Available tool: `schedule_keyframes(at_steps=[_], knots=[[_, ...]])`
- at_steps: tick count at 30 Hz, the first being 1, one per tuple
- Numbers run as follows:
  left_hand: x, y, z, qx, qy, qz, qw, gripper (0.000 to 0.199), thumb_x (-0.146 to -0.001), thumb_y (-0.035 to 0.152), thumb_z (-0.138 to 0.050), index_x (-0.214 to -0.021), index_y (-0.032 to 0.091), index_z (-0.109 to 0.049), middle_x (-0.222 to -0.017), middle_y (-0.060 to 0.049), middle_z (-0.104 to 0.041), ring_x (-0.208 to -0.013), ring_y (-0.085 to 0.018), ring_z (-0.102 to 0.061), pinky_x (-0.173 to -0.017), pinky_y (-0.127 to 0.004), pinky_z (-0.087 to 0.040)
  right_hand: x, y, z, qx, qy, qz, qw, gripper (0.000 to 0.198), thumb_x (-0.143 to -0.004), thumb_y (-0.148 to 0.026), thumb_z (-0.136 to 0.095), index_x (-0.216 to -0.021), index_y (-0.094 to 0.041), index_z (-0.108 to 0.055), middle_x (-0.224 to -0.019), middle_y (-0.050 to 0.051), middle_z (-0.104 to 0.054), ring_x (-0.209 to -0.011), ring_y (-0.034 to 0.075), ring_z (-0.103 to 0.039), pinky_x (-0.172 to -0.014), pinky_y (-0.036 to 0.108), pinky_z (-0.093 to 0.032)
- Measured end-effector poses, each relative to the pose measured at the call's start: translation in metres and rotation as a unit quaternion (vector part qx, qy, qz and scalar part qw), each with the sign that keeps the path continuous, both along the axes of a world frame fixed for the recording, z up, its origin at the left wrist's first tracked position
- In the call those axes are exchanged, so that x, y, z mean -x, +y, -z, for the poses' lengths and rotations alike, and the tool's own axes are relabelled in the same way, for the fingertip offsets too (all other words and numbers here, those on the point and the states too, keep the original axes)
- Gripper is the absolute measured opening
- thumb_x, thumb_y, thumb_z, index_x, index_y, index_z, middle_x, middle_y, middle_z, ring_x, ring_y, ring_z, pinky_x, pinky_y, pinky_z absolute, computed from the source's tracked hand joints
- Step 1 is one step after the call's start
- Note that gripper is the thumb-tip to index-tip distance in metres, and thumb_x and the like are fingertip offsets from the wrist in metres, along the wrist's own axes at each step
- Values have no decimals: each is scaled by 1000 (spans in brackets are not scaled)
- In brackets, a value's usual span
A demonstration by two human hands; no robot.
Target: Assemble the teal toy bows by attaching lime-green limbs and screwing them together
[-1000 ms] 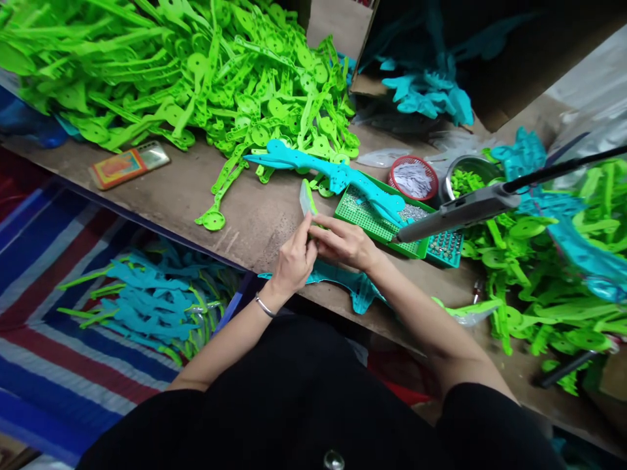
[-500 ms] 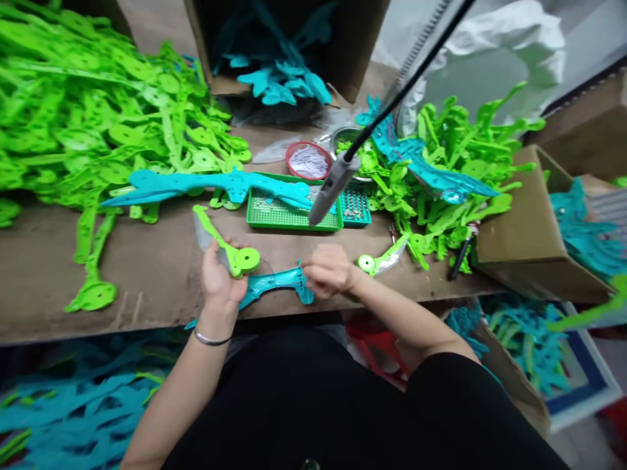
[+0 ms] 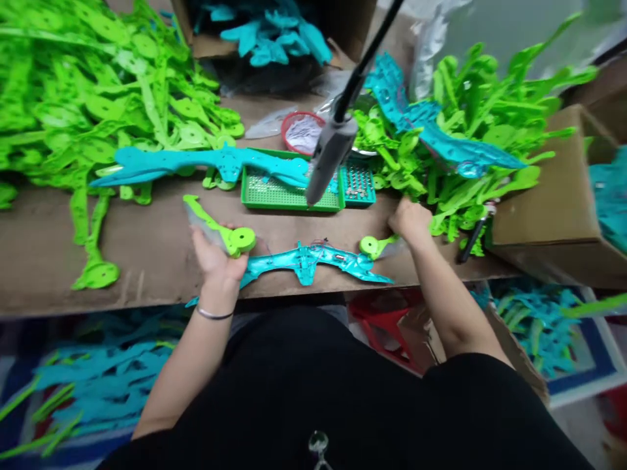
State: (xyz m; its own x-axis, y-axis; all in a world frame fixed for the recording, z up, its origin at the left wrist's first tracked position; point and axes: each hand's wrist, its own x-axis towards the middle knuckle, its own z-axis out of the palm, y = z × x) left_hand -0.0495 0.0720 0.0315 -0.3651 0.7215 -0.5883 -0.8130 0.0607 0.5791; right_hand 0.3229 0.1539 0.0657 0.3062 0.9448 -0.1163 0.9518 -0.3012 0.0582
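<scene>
My left hand [image 3: 215, 261] is closed around a bright green plastic arm [image 3: 226, 236] with a round disc end and a clear strip along it. Below it a long blue plastic bow-shaped shell [image 3: 279, 263] lies hollow side up, thin wires and small parts inside. A second green arm [image 3: 373, 247] rests with its round end at the shell's right side. My right hand [image 3: 411, 219] is above that arm's far end, beside the green heap. Its fingers are curled, and what they hold, if anything, is hidden.
A grey electric screwdriver [image 3: 330, 160] hangs over a green tray [image 3: 294, 205] and a blue screw tray [image 3: 360, 189]. Behind are a red bowl [image 3: 284, 127] of small white pieces, another blue shell [image 3: 171, 162] and heaps of green arms [image 3: 112, 98]. A cardboard box [image 3: 543, 202] stands right.
My right hand has left the middle of the blue shell and moved right to the edge of the green heap. My left hand keeps its green arm. The view has shifted slightly.
</scene>
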Motion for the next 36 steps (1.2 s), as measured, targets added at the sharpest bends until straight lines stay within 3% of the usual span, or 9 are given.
schedule_keyframes(at_steps=[4,7,9,12,14,17,27,31,36], knots=[[-6,2,-6,8,-61,-60,996,54,-101,63,-32,-74,22,-55,-59,1,-58,-60,-13,-62,-64,-27,-57,-3,-1,0,-56,40,8,998,54,-80,-18,-63,-131,-2,-57,-111,35,-70,-105,43,-70,-85,50,-51],[-5,2,-4,-5,-61,-67,996,51,-99,64,-39,-77,21,-57,-61,0,-59,-61,-13,-63,-66,-28,-57,5,-15,-15,-141,87,-47,985,26,-83,-18,-57,-108,-18,-68,-99,19,-76,-99,34,-72,-88,47,-54],[-5,1,-2,-9,-61,-74,995,52,-100,63,-38,-77,21,-58,-61,0,-59,-61,-13,-63,-64,-28,-57,25,-37,-29,-261,197,-94,940,9,-77,-23,-68,-71,-28,-63,-73,8,-71,-75,32,-71,-72,50,-57],[-5,1,-3,-14,-56,-78,995,55,-100,65,-34,-75,21,-56,-60,0,-57,-60,-13,-61,-66,-27,-57,80,-77,-43,-204,502,-167,823,15,-75,-30,-80,-82,-27,-67,-73,3,-72,-65,25,-73,-57,42,-60],[-6,2,-5,-14,-57,-75,995,58,-101,67,-30,-74,22,-55,-59,-1,-57,-61,-14,-61,-72,-30,-58,122,-99,-42,-189,540,-257,779,12,-80,-29,-79,-85,-25,-68,-79,2,-74,-68,21,-74,-60,37,-63],[-6,3,-7,-3,-57,-77,995,62,-100,69,-23,-72,23,-53,-59,-1,-56,-64,-16,-62,-79,-34,-59,170,-113,-27,-200,502,-366,758,3,-89,-24,-69,-92,-23,-68,-86,3,-75,-72,17,-73,-66,34,-63],[-5,2,10,-38,-39,-65,996,60,-98,69,-27,-83,22,-61,-67,-3,-62,-71,-18,-66,-75,-32,-58,208,-109,10,-238,473,-424,734,3,-92,-20,-65,-90,-21,-63,-83,3,-74,-74,16,-71,-67,28,-58],[-11,4,18,-55,1,-59,997,65,-96,75,-28,-91,22,-65,-78,-6,-67,-83,-22,-70,-75,-34,-58,222,-111,16,-205,406,-443,773,10,-98,-23,-55,-93,-20,-63,-81,5,-72,-70,16,-69,-64,29,-56],[-12,10,21,-56,17,-70,996,69,-96,77,-22,-90,23,-64,-86,-7,-69,-94,-25,-70,-78,-37,-58,234,-113,12,-67,330,-440,832,28,-103,-24,-40,-118,-18,-63,-107,11,-75,-93,22,-73,-79,32,-56]])
